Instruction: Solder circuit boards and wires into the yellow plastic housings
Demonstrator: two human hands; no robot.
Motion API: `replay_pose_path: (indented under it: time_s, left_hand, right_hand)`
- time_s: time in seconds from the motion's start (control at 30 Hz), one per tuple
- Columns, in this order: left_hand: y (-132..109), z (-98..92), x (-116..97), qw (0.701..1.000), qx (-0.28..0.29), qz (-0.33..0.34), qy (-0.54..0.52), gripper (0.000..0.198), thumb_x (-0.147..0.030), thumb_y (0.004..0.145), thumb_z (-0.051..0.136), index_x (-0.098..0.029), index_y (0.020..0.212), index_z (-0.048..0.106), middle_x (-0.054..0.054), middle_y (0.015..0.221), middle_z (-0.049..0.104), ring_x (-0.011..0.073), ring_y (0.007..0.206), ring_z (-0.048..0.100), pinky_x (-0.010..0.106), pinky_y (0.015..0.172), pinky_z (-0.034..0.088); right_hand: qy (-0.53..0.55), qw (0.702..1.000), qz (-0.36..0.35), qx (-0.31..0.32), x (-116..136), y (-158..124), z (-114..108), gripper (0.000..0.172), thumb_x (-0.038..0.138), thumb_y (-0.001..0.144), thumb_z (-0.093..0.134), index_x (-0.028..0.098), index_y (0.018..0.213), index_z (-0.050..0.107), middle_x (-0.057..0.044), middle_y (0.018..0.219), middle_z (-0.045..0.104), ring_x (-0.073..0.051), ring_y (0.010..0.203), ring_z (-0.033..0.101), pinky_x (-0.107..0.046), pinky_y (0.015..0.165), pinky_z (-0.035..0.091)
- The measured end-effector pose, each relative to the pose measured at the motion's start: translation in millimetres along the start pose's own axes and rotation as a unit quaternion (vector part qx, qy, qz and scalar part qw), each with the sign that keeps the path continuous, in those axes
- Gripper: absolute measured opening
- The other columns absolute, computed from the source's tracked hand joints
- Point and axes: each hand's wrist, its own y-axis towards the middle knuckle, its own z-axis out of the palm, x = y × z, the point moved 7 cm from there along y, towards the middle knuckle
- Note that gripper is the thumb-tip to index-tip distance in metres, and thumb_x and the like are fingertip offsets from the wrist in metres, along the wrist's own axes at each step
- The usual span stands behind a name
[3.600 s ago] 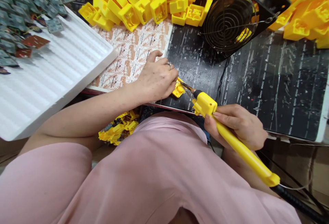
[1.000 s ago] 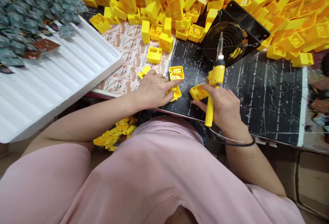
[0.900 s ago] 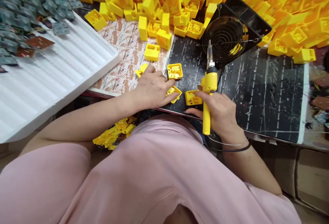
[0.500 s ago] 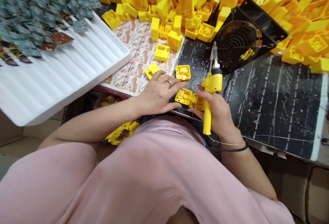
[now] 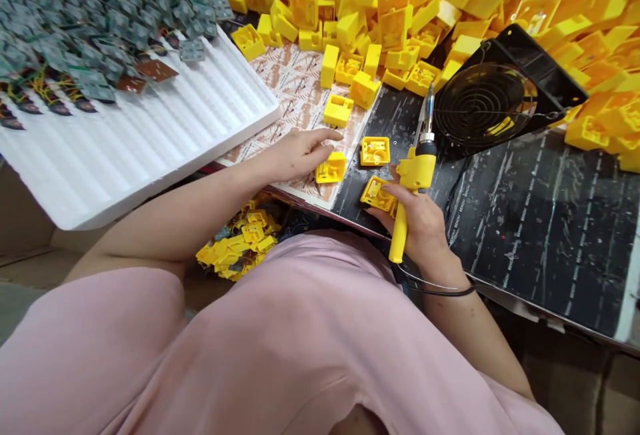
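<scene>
My right hand (image 5: 425,225) is wrapped round a yellow soldering gun (image 5: 416,172), its metal tip pointing up and away from me. That hand's thumb and fingers also reach the edge of an open yellow plastic case (image 5: 379,194) at the table's near edge. My left hand (image 5: 303,155) has its index finger stretched out and its thumb apart, at the upper left of another yellow case (image 5: 332,168); whether it grips this case is unclear. Between and beyond the hands sits a third open case (image 5: 375,151) with small metal parts inside.
A black fan (image 5: 480,105) with a wire guard leans behind the soldering gun. Many yellow cases (image 5: 395,15) are heaped along the back. On the left, a white foam board (image 5: 220,112) carries many small grey panels with wires (image 5: 125,15). More yellow parts (image 5: 240,242) lie below the table edge.
My left hand has moved left, away from the case by my right hand, to the case that lay tilted, which now sits differently. My right hand still holds the soldering gun. The view has shifted slightly.
</scene>
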Motion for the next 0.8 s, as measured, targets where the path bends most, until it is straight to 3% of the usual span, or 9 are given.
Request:
replay_pose_path:
  time_s: [0.1, 0.2, 0.3, 0.4, 0.53, 0.63, 0.7, 0.77, 0.8]
  left_hand:
    - [3, -6.6, 1, 0.992, -0.061, -0.015, 0.111, 0.048, -0.036, 0.102, 0.036, -0.02, 0.136, 0.065, 0.009, 0.107, 0.076, 0.0235, 0.101, 0.07, 0.037, 0.093, 0.053]
    - [-5, -3.6, -9, 0.981, -0.093, 0.059, 0.161, 0.056, -0.053, 0.104, 0.036, -0.018, 0.137, 0.064, 0.014, 0.125, 0.071, 0.0278, 0.115, 0.066, 0.043, 0.104, 0.049]
    - [-17, 11.6, -22, 0.978, -0.048, 0.11, 0.17, 0.064, -0.06, 0.096, 0.052, -0.012, 0.137, 0.063, 0.019, 0.131, 0.066, 0.0314, 0.11, 0.065, 0.045, 0.099, 0.053]
    - [-23, 31.6, -39, 0.975, 0.022, 0.166, 0.146, 0.052, -0.042, 0.098, 0.056, -0.011, 0.14, 0.06, 0.017, 0.127, 0.069, 0.0284, 0.109, 0.065, 0.04, 0.098, 0.053]
    - [-24, 42.2, -59, 0.966, 0.057, 0.23, 0.107, 0.058, -0.035, 0.101, 0.052, -0.008, 0.152, 0.046, 0.017, 0.139, 0.065, 0.0263, 0.122, 0.063, 0.036, 0.107, 0.049]
    - [-24, 16.8, -51, 0.965, 0.018, 0.206, 0.158, 0.059, -0.043, 0.099, 0.055, -0.013, 0.149, 0.051, 0.018, 0.149, 0.058, 0.0285, 0.129, 0.059, 0.042, 0.11, 0.047]
    - [-22, -20.6, -21, 0.961, -0.018, 0.107, 0.253, 0.042, -0.03, 0.099, 0.05, -0.019, 0.136, 0.064, 0.012, 0.137, 0.068, 0.0265, 0.122, 0.062, 0.045, 0.11, 0.044]
    - [-22, -71.6, 26, 0.929, -0.061, -0.06, 0.361, 0.036, -0.017, 0.095, 0.045, -0.022, 0.113, 0.075, 0.007, 0.111, 0.077, 0.0258, 0.114, 0.063, 0.047, 0.111, 0.041]
    - [-23, -95.4, 45, 0.916, -0.084, -0.102, 0.379, 0.035, -0.016, 0.093, 0.046, -0.019, 0.111, 0.076, 0.01, 0.105, 0.076, 0.0293, 0.114, 0.062, 0.051, 0.11, 0.04]
  right_hand:
    - [-0.013, 1.0, -0.008, 0.013, -2, -1, 1, 0.04, 0.032, 0.093, 0.073, 0.021, 0.128, 0.055, -0.007, 0.105, 0.075, -0.023, 0.095, 0.072, -0.035, 0.089, 0.056]
    - [-0.02, 1.0, -0.006, 0.008, -4, -5, 2, 0.05, 0.036, 0.089, 0.078, 0.021, 0.13, 0.054, -0.011, 0.118, 0.074, -0.028, 0.11, 0.071, -0.045, 0.105, 0.051]
    - [-0.019, 1.0, 0.003, 0.006, -9, -11, 3, 0.051, 0.036, 0.092, 0.075, 0.021, 0.135, 0.053, -0.013, 0.123, 0.073, -0.029, 0.106, 0.072, -0.045, 0.097, 0.055]
    - [-0.027, 0.999, 0.018, 0.019, -21, -17, 9, 0.047, 0.036, 0.094, 0.07, 0.024, 0.137, 0.055, -0.012, 0.124, 0.073, -0.027, 0.089, 0.073, -0.039, 0.077, 0.057]
    - [-0.015, 1.0, -0.011, 0.014, -27, -15, 8, 0.05, 0.038, 0.095, 0.068, 0.023, 0.14, 0.053, -0.013, 0.126, 0.072, -0.029, 0.095, 0.073, -0.041, 0.082, 0.057]
    - [0.004, 1.0, -0.03, -0.006, -25, -12, 0, 0.051, 0.038, 0.095, 0.069, 0.021, 0.14, 0.053, -0.013, 0.122, 0.073, -0.031, 0.103, 0.073, -0.047, 0.091, 0.056]
    - [0.01, 1.0, -0.01, -0.022, -27, -12, -5, 0.055, 0.039, 0.092, 0.074, 0.02, 0.139, 0.054, -0.014, 0.125, 0.073, -0.032, 0.109, 0.072, -0.046, 0.094, 0.056]
    - [0.016, 0.999, 0.01, -0.04, -30, -14, -8, 0.058, 0.038, 0.088, 0.079, 0.02, 0.138, 0.055, -0.013, 0.127, 0.073, -0.031, 0.11, 0.073, -0.043, 0.091, 0.057]
    - [0.017, 0.999, 0.014, -0.048, -31, -15, -8, 0.059, 0.038, 0.087, 0.08, 0.02, 0.137, 0.055, -0.013, 0.127, 0.073, -0.03, 0.108, 0.073, -0.04, 0.089, 0.058]
